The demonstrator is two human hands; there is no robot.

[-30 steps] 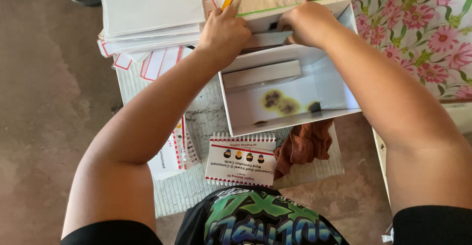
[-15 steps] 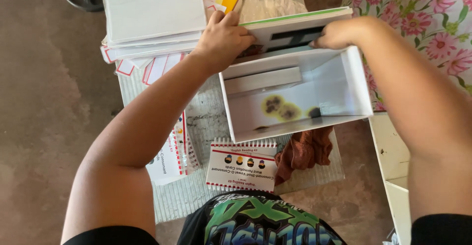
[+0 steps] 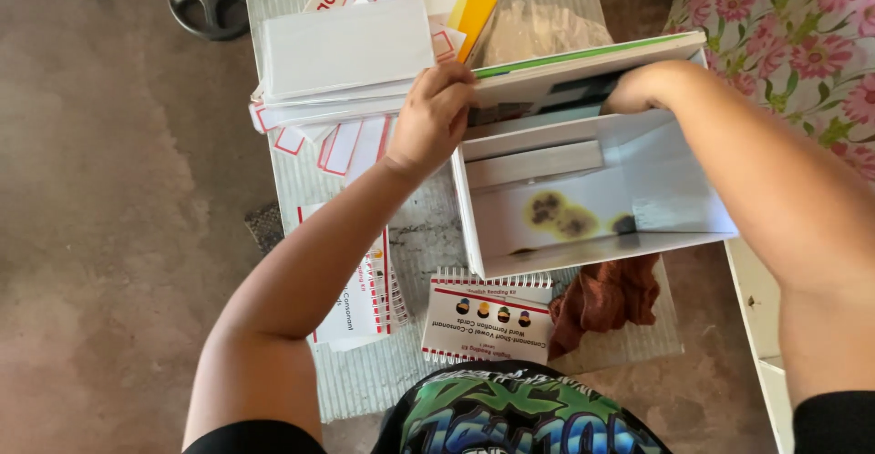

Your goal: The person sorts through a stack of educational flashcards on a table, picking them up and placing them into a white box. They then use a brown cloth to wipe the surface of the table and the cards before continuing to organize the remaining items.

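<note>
Gripping the green-edged book (image 3: 583, 76) above the white box (image 3: 592, 226), left hand (image 3: 433, 117) curled; right hand (image 3: 638, 89) grasps its far side.

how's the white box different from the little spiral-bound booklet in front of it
The white box is large, open and stained inside; the spiral-bound booklet is small, flat and closed. The left hand grips the box's far edge and the right hand reaches in; the booklet lies untouched. Both are mainly white.
</note>
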